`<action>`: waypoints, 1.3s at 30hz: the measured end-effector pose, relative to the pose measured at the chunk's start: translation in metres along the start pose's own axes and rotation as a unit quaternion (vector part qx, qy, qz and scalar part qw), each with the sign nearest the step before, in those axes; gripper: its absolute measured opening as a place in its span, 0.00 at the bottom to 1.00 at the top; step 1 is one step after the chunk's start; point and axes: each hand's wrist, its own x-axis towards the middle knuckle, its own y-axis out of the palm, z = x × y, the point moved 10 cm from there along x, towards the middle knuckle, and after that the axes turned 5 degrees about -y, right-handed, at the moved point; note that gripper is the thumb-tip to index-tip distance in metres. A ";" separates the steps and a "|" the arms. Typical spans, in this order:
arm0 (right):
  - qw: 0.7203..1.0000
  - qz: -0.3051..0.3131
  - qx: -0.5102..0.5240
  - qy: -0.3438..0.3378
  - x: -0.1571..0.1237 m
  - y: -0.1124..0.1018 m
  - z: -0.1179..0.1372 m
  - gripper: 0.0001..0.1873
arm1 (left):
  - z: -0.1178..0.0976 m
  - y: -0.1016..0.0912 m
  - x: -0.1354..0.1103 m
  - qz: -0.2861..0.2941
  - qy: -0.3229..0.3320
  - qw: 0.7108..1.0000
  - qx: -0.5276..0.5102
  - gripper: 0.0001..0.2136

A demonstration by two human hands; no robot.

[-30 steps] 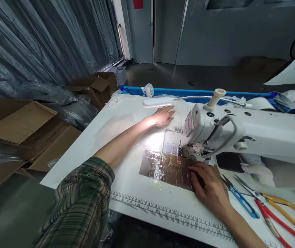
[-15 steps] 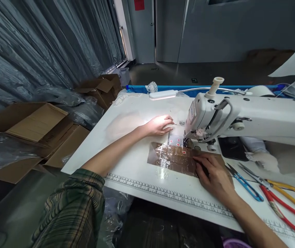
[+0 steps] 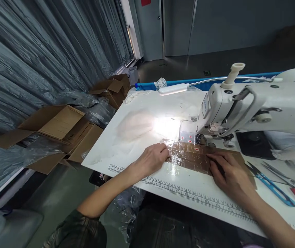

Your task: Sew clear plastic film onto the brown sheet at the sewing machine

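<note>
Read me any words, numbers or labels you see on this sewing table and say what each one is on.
Ruler strip printed along the table's front edge: numbers there, too small to read.
Blue plate on the sewing machine head: lettering blurred, unreadable.
Red tags on the brown sheet: marks too small to read.

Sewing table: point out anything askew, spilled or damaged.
Nothing stands out. The glossy brown plastic-covered sheet lies flat by the white sewing machine, held by the left hand and right hand; blue snips lie alongside.

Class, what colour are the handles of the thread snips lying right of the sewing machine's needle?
Blue, clearest in the head view: the thread snips.
</note>
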 end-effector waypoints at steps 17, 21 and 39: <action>0.995 0.015 0.100 0.006 0.002 -0.011 0.009 0.16 | -0.061 -0.007 -0.002 0.009 0.088 0.944 -0.318 0.09; 0.953 0.113 0.282 -0.013 0.000 -0.005 0.040 0.33 | -0.031 -0.009 0.007 0.039 -0.098 0.862 -0.496 0.13; 0.962 0.102 0.191 0.166 0.022 0.014 0.002 0.22 | 0.044 0.046 0.025 0.162 -0.291 0.674 -0.660 0.21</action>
